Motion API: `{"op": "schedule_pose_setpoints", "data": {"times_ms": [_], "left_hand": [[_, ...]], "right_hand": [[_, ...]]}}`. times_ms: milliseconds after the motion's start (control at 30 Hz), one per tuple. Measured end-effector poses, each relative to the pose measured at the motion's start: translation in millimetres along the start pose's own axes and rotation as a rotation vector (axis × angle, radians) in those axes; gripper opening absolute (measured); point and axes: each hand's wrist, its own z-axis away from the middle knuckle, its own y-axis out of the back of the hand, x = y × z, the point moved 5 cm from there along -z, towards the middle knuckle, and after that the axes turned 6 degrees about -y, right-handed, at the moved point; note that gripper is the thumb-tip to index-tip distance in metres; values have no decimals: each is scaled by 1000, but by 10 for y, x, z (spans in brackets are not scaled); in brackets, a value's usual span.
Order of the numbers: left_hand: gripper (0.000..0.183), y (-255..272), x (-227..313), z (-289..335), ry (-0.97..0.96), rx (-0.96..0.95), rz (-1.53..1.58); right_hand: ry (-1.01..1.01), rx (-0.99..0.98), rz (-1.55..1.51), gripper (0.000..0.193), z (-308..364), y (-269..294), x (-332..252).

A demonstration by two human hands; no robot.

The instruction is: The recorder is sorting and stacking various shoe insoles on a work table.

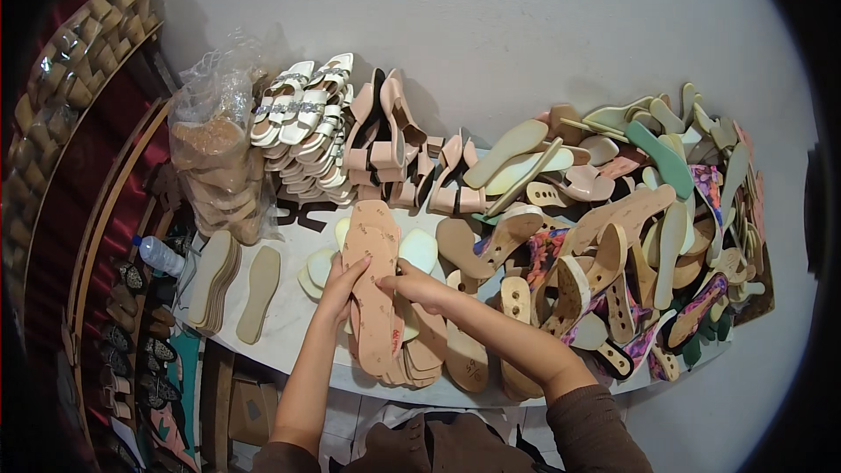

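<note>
Both my hands are closed at the sides of some pink patterned insoles (375, 315), near the front of the table. My left hand (344, 285) grips their left edge, its thumb on top. On the right edge my right hand (413, 287) holds on, thumb also on the upper face. More pink insoles (427, 346) lie fanned beneath and to the right. Pale cream-green insoles (419, 250) show behind my hands on both sides. How many insoles are in my grip is hidden.
Left of my hands lie a stack of beige insoles (213, 285) and a single one (259, 293). White sandals (302, 123), pink heeled shoes (390, 127) and a plastic bag of brown pieces (219, 175) stand behind. A mixed heap of soles (613, 219) covers the right side.
</note>
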Motion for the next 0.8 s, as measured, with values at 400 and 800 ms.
{"op": "schedule_pose_setpoints", "data": {"times_ms": [400, 800], "left_hand": [[63, 209, 328, -193, 154, -54, 67], [54, 342, -60, -171, 274, -11, -40]], "right_hand": [[18, 106, -372, 35, 64, 758, -268], [-81, 226, -153, 46, -386, 628, 253]]}}
